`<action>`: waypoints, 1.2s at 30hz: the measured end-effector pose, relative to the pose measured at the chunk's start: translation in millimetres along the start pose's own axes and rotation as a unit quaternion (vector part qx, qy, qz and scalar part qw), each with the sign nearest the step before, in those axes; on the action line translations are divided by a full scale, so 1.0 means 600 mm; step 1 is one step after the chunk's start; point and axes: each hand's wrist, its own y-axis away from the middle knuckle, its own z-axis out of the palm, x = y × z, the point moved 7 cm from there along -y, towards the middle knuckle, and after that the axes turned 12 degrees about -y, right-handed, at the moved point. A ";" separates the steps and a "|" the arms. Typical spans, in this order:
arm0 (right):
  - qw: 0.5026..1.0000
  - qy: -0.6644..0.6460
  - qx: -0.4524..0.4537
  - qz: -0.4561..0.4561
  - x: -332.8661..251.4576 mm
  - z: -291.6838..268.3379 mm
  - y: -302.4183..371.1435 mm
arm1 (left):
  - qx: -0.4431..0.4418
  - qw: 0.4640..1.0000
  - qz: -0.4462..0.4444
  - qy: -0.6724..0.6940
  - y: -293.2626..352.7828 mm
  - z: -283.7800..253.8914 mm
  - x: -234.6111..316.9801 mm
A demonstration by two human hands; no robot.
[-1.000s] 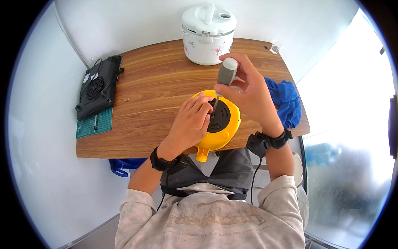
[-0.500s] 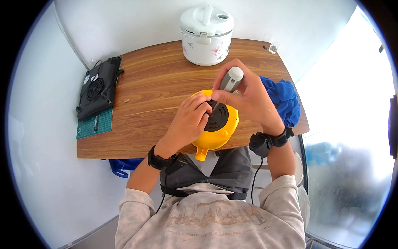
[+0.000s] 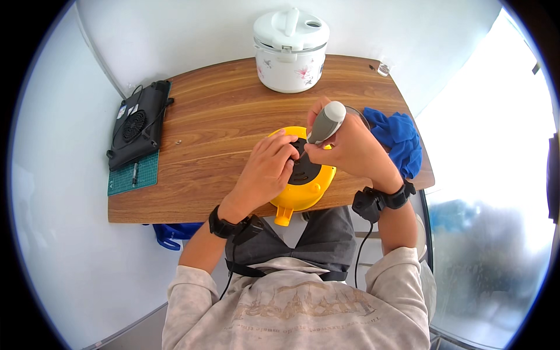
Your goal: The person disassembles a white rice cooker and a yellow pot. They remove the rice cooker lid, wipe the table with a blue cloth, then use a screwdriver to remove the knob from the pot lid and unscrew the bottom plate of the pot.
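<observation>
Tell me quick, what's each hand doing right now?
Left hand: on the yellow device; can't tell if it grips anything.
Right hand: closed, holding the screwdriver.

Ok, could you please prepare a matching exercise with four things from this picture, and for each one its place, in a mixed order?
Things
1. grey-handled screwdriver with a white end
2. round yellow plastic casing with a black centre
3. crumpled blue fabric cloth
4. white lidded cooker with a flower pattern

Places
A. toward the far edge of the brown wooden table
B. partly covered by the left hand
C. toward the table's right edge
D. gripped in the right hand

Pairs: 1-D, 2-B, 3-C, 4-A
</observation>
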 end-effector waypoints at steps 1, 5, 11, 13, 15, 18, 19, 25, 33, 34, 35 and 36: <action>1.000 -0.001 0.004 -0.015 0.005 -0.001 -0.001 | 0.000 1.000 0.001 -0.002 -0.001 0.000 0.001; 0.999 0.004 0.032 -0.043 0.009 -0.004 -0.002 | -0.005 1.000 0.002 0.000 0.001 0.001 -0.002; 0.998 -0.041 -0.017 0.038 0.007 0.006 0.002 | -0.007 1.000 0.000 -0.005 0.002 0.000 -0.002; 0.998 -0.049 -0.019 0.034 0.005 0.006 0.002 | -0.009 1.000 -0.001 -0.002 0.002 -0.001 -0.001; 0.997 -0.068 -0.004 0.026 0.007 0.001 0.005 | -0.009 1.000 -0.001 -0.003 0.001 -0.001 0.000; 0.995 -0.099 0.000 0.019 -0.002 -0.004 0.007 | -0.009 1.000 -0.001 -0.004 0.001 0.000 -0.001; 0.994 -0.110 -0.002 0.017 -0.006 -0.005 0.008 | -0.008 1.000 -0.001 -0.005 0.002 0.001 -0.002; 0.995 -0.099 0.003 0.019 0.000 -0.012 0.010 | -0.075 0.997 -0.012 0.023 -0.001 0.010 -0.018; 0.995 -0.093 0.010 0.019 0.002 -0.017 0.018 | -0.131 0.991 0.038 -0.006 -0.039 -0.009 -0.008; 0.995 -0.100 0.011 0.014 0.003 -0.016 0.019 | -0.133 0.990 0.046 -0.004 -0.040 -0.009 -0.009; 0.996 -0.090 0.009 0.019 0.004 -0.013 0.019 | -0.135 0.990 0.032 0.008 -0.037 -0.007 -0.016; 0.997 -0.080 0.006 0.024 0.004 -0.009 0.019 | -0.137 0.990 0.019 0.020 -0.034 -0.002 -0.026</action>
